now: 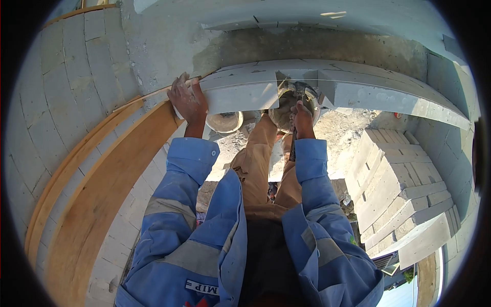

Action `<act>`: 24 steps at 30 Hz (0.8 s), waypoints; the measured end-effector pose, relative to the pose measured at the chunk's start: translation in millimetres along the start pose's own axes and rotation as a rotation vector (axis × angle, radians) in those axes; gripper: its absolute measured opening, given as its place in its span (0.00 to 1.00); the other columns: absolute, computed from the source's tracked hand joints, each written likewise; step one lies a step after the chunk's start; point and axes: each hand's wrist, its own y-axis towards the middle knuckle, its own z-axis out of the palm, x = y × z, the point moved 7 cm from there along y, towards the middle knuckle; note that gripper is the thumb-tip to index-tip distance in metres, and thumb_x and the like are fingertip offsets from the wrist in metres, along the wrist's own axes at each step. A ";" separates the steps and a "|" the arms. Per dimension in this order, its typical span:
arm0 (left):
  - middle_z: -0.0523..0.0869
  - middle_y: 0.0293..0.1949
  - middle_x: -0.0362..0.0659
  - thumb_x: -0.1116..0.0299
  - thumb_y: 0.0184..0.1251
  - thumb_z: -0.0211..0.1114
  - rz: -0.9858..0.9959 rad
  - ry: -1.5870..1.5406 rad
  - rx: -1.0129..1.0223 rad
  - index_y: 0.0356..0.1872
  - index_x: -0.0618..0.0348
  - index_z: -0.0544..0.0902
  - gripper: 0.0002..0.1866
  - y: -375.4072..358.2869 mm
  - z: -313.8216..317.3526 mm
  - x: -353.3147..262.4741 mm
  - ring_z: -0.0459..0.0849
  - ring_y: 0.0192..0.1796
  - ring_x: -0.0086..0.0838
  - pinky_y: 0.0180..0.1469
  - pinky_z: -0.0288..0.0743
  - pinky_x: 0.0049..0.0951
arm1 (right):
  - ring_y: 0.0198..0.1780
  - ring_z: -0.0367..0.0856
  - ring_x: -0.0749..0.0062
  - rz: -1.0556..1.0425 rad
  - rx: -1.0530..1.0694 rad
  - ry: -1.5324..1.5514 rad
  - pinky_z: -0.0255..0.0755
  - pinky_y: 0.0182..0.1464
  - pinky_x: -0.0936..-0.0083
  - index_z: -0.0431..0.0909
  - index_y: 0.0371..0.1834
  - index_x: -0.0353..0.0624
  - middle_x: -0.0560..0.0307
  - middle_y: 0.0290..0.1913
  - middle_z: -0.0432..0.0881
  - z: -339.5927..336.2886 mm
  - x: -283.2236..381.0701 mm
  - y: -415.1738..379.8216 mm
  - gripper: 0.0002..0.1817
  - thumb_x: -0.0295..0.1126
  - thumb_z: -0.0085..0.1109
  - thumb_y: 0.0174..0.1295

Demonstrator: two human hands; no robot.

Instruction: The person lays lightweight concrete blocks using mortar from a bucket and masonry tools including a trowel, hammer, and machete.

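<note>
My left hand (189, 102) lies with its fingers extended over the left end of a pale block (240, 97) in the low wall, beside the top of a wooden board (102, 194). My right hand (302, 120) is closed around the handle of what looks like a hammer (306, 89). Its dark head is above the fist, over a gap between the pale block and another block (378, 96). Beneath it stands a round bucket (282, 116) with grey material inside. A thin taut string (358, 80) runs along the block row.
A second bucket (225, 123) stands left of my legs. Stacked pale blocks (401, 189) rise at the right, on rubble-strewn ground (348, 138). A block wall (71, 87) with wooden boards borders the left side. Grey floor (317, 46) lies beyond the low wall.
</note>
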 end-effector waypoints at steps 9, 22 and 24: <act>0.81 0.60 0.54 0.45 0.76 0.53 -0.110 0.029 0.158 0.63 0.59 0.78 0.29 0.1 30.8 -75.8 0.71 0.70 0.47 0.78 0.45 0.58 | 0.14 0.62 0.79 -0.071 0.008 0.130 0.57 0.17 0.76 0.74 0.36 0.44 0.65 0.19 0.69 -9.2 9.3 -1.2 0.24 0.55 0.45 0.77; 0.85 0.53 0.51 0.50 0.75 0.56 -0.111 0.056 0.074 0.54 0.56 0.82 0.21 0.9 26.5 -78.2 0.78 0.62 0.45 0.74 0.53 0.58 | 0.15 0.67 0.77 -0.085 0.082 -0.033 0.61 0.18 0.74 0.76 0.33 0.43 0.64 0.19 0.71 22.9 25.1 4.7 0.27 0.57 0.47 0.75; 0.85 0.53 0.51 0.50 0.75 0.56 -0.114 0.068 0.078 0.54 0.56 0.82 0.21 -1.9 24.4 -76.2 0.79 0.62 0.45 0.75 0.53 0.58 | 0.14 0.64 0.79 -0.080 0.091 -0.043 0.59 0.17 0.76 0.75 0.33 0.46 0.66 0.19 0.69 24.2 19.8 5.6 0.26 0.58 0.48 0.75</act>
